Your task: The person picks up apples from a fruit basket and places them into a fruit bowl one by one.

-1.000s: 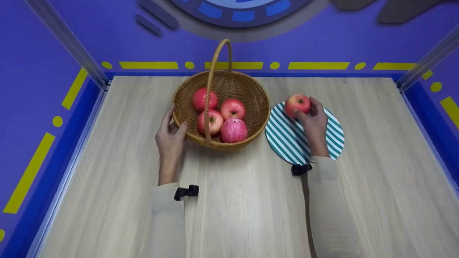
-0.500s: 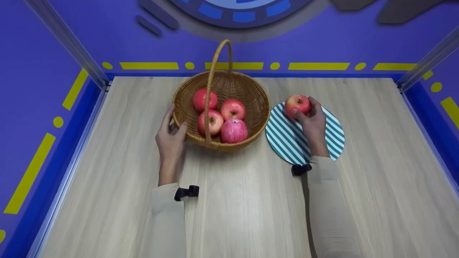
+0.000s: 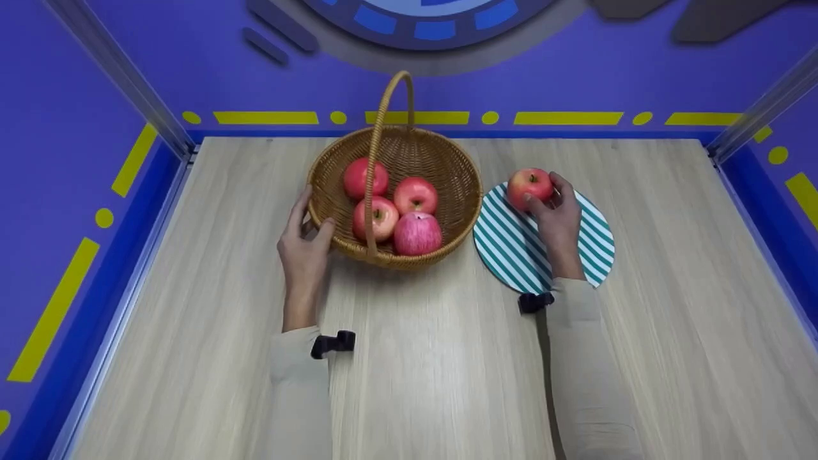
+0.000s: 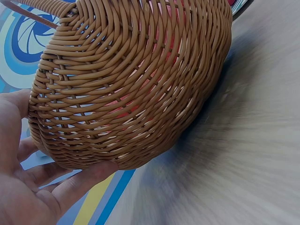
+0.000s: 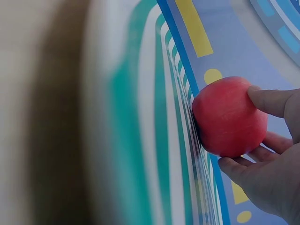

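Note:
My left hand (image 3: 305, 249) steadies a brown wicker basket (image 3: 450, 185) at its left side, thumb and fingers spread along the wall near the rim. In the left wrist view, the fingers touch the outside of the basket (image 4: 126, 89). Several red apples (image 3: 415, 195) lie inside, partly crossed by the tall handle (image 3: 381, 115). My right hand (image 3: 559, 223) grips another red apple (image 3: 529, 188) between thumb and fingers, at the far edge of a round green-and-white striped mat (image 3: 511, 255). The right wrist view shows this apple (image 5: 229, 117) right at the striped surface.
Everything stands on a pale wooden table (image 3: 422, 358). Blue panels with yellow markings (image 3: 567, 117) enclose it at the back and both sides. The basket's right rim comes close to the striped mat's left edge. A black wrist camera (image 3: 535, 302) overlaps the mat's near edge.

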### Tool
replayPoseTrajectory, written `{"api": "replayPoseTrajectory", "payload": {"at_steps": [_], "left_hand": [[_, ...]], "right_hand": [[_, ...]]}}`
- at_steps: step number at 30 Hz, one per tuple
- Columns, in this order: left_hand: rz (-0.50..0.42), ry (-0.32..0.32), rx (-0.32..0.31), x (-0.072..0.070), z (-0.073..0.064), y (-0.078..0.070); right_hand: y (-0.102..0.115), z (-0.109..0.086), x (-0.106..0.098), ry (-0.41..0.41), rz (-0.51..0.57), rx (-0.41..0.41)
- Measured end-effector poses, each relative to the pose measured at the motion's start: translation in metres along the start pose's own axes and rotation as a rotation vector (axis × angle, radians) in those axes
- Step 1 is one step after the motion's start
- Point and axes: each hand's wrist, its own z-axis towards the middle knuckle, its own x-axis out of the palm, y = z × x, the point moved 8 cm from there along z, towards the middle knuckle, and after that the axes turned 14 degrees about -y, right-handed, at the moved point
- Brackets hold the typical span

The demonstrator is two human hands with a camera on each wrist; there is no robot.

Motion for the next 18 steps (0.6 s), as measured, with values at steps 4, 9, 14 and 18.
{"api": "replayPoseTrajectory", "payload": {"at_steps": [4,9,14,18], "left_hand": [[0.005,0.000,-0.009,0.000,0.000,0.001],[-0.013,0.003,0.007,0.000,-0.001,0.000],[-0.011,0.003,0.026,0.001,0.001,0.003],[0.003,-0.003,0.034,0.002,0.006,0.015]], "right_hand": [[0.000,0.000,-0.001,-0.007,-0.005,-0.005],[0.003,-0.001,-0.001,-0.011,-0.013,-0.014],[0.004,-0.001,-0.002,-0.010,-0.033,-0.005],[0.006,-0.001,-0.003,-0.010,-0.024,-0.008]]}}
